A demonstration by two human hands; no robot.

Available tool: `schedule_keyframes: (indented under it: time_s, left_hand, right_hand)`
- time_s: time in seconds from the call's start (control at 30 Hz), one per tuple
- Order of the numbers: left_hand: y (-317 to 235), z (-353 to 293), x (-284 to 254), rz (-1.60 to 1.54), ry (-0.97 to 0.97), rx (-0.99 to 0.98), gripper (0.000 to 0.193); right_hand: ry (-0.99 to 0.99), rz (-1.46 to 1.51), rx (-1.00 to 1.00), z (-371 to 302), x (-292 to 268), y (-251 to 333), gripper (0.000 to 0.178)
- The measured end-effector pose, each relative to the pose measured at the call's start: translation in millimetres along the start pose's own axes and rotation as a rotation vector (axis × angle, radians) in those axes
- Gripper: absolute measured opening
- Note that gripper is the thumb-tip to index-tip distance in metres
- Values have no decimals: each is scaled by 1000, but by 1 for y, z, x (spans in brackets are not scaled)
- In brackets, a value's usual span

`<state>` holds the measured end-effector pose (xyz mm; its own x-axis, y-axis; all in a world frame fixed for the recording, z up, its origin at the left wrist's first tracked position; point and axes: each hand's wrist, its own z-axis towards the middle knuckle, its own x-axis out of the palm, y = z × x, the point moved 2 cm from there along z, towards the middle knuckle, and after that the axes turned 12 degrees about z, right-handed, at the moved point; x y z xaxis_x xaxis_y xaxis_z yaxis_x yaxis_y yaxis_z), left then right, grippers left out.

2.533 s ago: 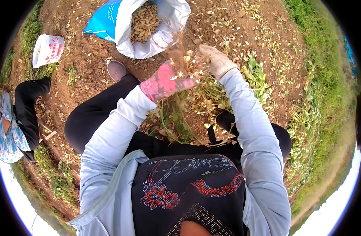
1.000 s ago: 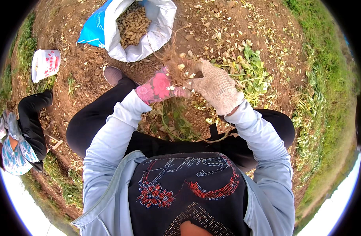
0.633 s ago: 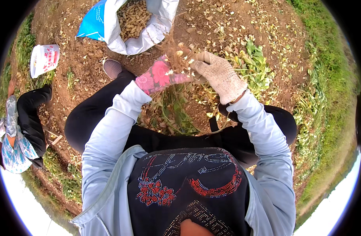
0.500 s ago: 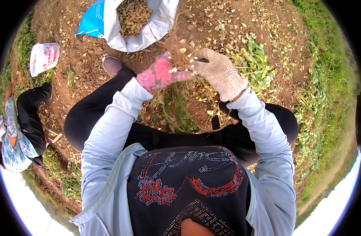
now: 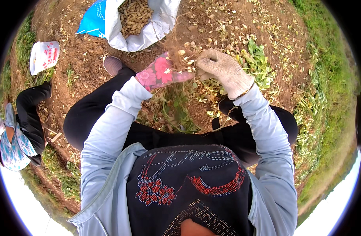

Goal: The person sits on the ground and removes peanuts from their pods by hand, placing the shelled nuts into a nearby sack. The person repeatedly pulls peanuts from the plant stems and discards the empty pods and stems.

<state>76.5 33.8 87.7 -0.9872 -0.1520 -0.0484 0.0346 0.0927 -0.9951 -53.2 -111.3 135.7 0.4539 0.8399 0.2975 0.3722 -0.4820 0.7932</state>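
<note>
On the near side of the sack (image 5: 164, 29), a gripped plant (image 5: 183, 61)

Head view: the left hand (image 5: 159, 72) closes its fingers around the plant, whose roots (image 5: 177, 47) lie toward the sack. The right hand (image 5: 220, 69), to the sack's near right, curls its fingers beside the roots; whether they pinch anything, I cannot tell. The plant looks light and limp, its roots brittle; its bunched base seems the best hold.

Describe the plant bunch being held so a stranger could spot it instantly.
Find the open sack at the picture's top. Below it, slightly right, the pink-gloved left hand grips the plant bunch. Unlike the leafy greens lying farther right, it shows wispy brown roots.
</note>
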Motion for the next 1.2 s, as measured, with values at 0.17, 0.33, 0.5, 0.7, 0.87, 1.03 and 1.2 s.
schedule_keyframes:
  time_s: [0.17,0.33,0.5,0.7,0.87,1.03,1.2]
  left_hand:
    - [47,-3,-9,-325,140,-105,48]
    - [66,-10,-6,-901,232,-38,43]
    - [21,-7,4,-287,-65,-110,56]
    - [32,-3,7,-702,-152,-190,58]
    - [34,-3,4,-261,-160,-73,55]
    - [21,-1,8,-273,-96,2,57]
    - [57,-8,3,-714,-34,-137,53]
  right_hand:
    - [99,-59,6,4,-5,-6,24]
    - [159,-52,-58,3,0,-6,21]
    - [168,-14,-56,1,-8,-11,21]
    - [85,-261,-298,-5,3,-11,21]
    - [12,-361,-312,-9,6,-8,20]
    - [-32,-551,-344,-12,8,-1,21]
    - [-93,-641,-342,-12,14,-3,20]
